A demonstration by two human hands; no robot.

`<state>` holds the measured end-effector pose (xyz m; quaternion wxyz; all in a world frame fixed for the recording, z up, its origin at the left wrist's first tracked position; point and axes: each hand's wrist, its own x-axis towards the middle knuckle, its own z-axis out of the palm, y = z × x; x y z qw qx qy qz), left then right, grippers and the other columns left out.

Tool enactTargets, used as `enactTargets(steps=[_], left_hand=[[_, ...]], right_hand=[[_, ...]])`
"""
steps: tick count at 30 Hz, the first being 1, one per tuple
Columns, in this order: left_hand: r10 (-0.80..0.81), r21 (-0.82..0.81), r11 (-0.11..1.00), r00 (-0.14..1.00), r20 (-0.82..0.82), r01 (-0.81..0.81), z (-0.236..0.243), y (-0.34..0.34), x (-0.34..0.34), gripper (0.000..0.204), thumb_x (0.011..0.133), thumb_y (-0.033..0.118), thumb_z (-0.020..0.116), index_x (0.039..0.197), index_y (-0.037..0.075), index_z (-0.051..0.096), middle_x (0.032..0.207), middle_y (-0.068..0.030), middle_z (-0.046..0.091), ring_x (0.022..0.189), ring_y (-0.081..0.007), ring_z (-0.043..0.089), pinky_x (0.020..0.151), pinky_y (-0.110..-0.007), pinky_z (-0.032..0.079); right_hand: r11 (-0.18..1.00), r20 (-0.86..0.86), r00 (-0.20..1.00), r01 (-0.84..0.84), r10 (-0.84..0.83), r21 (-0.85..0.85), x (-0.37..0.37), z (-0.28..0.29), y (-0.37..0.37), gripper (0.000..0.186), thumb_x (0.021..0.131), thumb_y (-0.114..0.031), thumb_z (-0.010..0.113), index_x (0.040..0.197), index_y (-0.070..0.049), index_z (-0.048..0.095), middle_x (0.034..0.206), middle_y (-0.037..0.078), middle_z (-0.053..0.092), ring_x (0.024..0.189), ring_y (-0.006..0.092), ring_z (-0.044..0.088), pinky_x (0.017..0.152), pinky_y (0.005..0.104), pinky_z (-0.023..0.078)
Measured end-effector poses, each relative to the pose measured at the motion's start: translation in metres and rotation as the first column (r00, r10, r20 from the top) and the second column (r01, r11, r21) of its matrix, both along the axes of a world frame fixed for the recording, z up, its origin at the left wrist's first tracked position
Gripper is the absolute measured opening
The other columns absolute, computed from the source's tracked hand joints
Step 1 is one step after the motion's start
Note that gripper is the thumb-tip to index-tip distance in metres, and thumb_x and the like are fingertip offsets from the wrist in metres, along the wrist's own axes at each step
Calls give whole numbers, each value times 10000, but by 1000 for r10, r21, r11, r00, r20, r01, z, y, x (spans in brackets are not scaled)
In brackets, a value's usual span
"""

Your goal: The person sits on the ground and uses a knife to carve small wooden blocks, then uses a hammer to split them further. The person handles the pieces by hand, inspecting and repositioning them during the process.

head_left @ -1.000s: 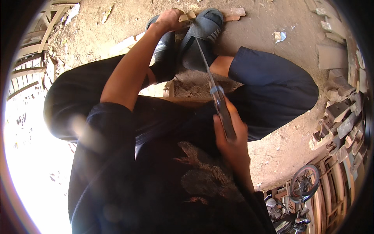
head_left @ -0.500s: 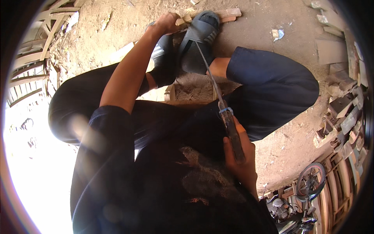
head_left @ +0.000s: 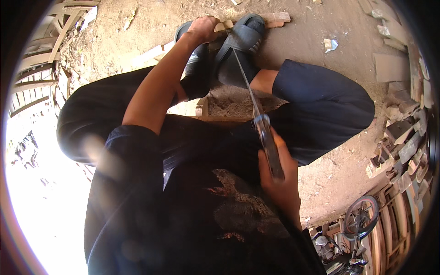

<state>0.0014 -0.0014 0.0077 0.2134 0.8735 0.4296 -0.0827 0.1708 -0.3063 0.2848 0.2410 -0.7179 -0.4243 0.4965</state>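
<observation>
The right sandal (head_left: 250, 34) is taken as the landmark. Just to its left, a pale wooden piece (head_left: 224, 25) is gripped by the left hand (head_left: 205, 28), whose fingers are curled narrowly around it; their undersides are hidden. From the right side of the sandal, more wood (head_left: 277, 19) is seen to stick out; whether both parts belong to one length cannot be told, as the middle is covered by the foot.

Well below the sandal, the dark handle of a saw (head_left: 271, 156) is held in the closed right hand (head_left: 279, 169). The thin blade is slanted up and leftward to the sandal's left edge, near the pale piece; whether the wood is touched by it cannot be told. The left sandal (head_left: 182, 31) is partly hidden, to the left of the landmark. A crumpled scrap (head_left: 331, 45) is seen on the ground (head_left: 330, 183), well to the sandal's right.
</observation>
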Motion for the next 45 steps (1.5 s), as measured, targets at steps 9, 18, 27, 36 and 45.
enactTargets(steps=[9,18,27,36,45], left_hand=[[-24,17,1000,995,-95,26,-4,1,5,374,780,320,694,1095,127,636,1067,-121,660,1049,-302,622,934,-415,478],[-78,62,995,996,-49,81,0,-5,-4,437,793,325,691,1157,96,612,1079,-126,645,1037,-305,618,915,-431,479],[-27,65,997,995,-93,34,-7,-5,5,314,786,284,668,1026,84,641,1054,-122,670,1030,-289,636,920,-432,478],[35,45,998,998,-61,-32,-7,-4,-1,359,769,322,674,1031,78,648,1059,-136,674,1025,-299,639,909,-422,490],[81,-68,994,997,-1,-81,6,1,5,374,759,340,688,993,49,667,1022,-175,680,1000,-316,646,898,-404,505]], right_hand=[[986,-21,997,73,-77,-147,-2,6,14,421,905,-71,546,1313,9,485,1106,281,617,1061,349,638,839,378,491],[983,-62,998,21,-33,-184,-12,7,16,441,897,-30,534,1330,16,466,1195,256,597,1120,348,608,902,374,485],[999,-12,1000,-12,11,-38,-31,-4,-8,518,887,-17,556,1384,-18,410,1142,262,611,1107,329,617,854,376,506],[997,60,996,-65,68,-44,-17,-5,-8,459,896,-40,546,1346,-12,461,1205,217,600,976,331,667,847,385,504],[989,-22,998,51,-54,-141,-17,-2,4,459,899,-21,512,1348,31,435,1213,282,565,1047,393,628,900,409,493]])
